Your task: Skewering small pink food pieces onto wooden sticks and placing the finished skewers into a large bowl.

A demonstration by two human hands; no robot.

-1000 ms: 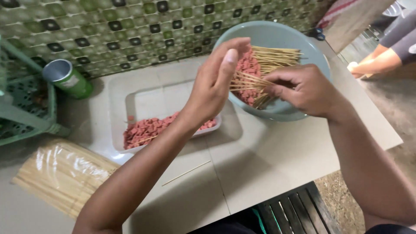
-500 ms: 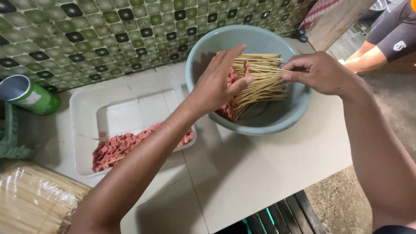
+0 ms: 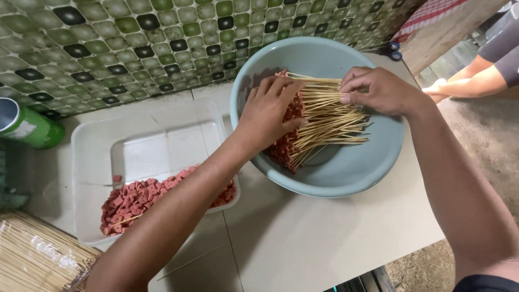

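Observation:
A pale blue bowl (image 3: pixel 346 178) stands on the tiled counter and holds a pile of bamboo skewers (image 3: pixel 330 121) threaded with pink meat cubes at their left ends. My left hand (image 3: pixel 267 116) lies flat on the meat end of the pile, fingers spread over the sticks. My right hand (image 3: pixel 376 89) pinches the upper sticks near their bare ends. Left of the bowl, a white rectangular tray (image 3: pixel 157 146) holds loose pink meat cubes (image 3: pixel 135 197) along its near side.
A green drink can (image 3: pixel 24 127) stands at the far left by the green tiled wall. A bag of unused skewers (image 3: pixel 38 259) lies at the bottom left. Another person's arm (image 3: pixel 470 73) reaches in at the upper right. The counter edge runs along the right.
The view has shifted right and closer to the bowl. My left hand has come down flat onto the skewer pile, and my right hand has moved onto the sticks' upper ends.

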